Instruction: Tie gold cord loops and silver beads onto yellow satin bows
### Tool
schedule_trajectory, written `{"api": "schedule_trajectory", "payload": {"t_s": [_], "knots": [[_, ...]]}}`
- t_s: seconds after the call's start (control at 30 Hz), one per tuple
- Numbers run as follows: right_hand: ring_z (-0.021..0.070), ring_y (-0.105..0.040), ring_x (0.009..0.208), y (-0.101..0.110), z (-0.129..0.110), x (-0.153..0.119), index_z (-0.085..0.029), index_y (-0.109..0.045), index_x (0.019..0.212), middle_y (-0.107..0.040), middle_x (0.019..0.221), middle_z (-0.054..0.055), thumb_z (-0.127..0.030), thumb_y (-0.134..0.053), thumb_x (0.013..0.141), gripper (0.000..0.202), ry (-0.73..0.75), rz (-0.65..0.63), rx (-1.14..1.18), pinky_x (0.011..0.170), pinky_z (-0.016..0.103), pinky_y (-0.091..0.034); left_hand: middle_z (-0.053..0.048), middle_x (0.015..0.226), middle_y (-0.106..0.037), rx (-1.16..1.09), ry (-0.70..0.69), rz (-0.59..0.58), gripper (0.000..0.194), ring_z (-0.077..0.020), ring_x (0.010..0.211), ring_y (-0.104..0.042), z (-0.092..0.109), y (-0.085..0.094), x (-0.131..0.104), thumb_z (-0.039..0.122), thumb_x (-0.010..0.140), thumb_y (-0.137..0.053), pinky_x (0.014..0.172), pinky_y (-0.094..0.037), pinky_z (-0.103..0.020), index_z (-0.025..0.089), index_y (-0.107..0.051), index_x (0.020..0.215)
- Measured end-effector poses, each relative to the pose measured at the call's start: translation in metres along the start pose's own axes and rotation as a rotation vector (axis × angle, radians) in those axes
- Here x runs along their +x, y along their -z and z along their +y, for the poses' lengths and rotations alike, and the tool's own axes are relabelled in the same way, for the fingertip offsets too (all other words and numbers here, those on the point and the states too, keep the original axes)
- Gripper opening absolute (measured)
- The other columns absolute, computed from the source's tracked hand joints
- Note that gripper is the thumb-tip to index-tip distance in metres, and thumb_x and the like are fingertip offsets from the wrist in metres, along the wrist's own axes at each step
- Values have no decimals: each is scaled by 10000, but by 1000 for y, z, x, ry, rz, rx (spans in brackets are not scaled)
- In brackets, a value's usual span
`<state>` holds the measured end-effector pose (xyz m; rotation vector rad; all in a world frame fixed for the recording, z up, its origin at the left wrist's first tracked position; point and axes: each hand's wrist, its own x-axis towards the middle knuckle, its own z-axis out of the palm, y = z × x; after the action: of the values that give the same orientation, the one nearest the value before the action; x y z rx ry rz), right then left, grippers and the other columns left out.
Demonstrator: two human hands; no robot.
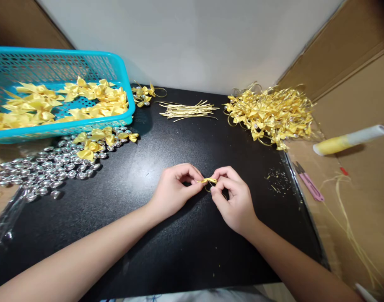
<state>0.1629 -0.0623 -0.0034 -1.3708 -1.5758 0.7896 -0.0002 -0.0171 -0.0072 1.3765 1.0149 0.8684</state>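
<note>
Over the middle of the black tabletop (179, 256), both hands meet at a small yellow ribbon bow (208, 180). My left hand (177, 186) pinches its left end between thumb and fingers. On the other side, my right hand (234, 197) is closed at the bow's right end, thumb and fingertips together. A thin gold cord shows in a loop just below the bow, close to the right fingertips. Whether the right fingers grip the bow, the cord or both is partly hidden.
A turquoise basket (124, 84) of yellow bows stands back left, with silver beads (50, 167) and loose bows before it. Gold cord pieces (188, 110) lie at the back. A heap of beaded bows (270, 113) sits back right, near pink snips (310, 182) and a yellow-white roll (351, 140).
</note>
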Motion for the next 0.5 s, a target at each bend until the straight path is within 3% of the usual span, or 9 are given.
{"api": "schedule_trajectory", "payload": {"t_s": [0.17,0.5], "knots": [[181,-561,807,-2,-1,-1,-200,-442,614,-570,886,52,-93,-522,810,237,41,2,-70,737,353,-455,-42,744,-716,68,-104,66,107,-155,709,-681,-1,-1,-4,152,745,-714,680,-549,-267,161,-660,654],[197,-574,854,-7,0,-6,-207,-470,661,-573,899,63,-75,-510,834,221,129,56,-87,780,375,-482,-33,751,-721,-90,-36,82,136,-139,704,-686,0,-4,-6,154,755,-731,684,-558,-251,150,-626,667]]}}
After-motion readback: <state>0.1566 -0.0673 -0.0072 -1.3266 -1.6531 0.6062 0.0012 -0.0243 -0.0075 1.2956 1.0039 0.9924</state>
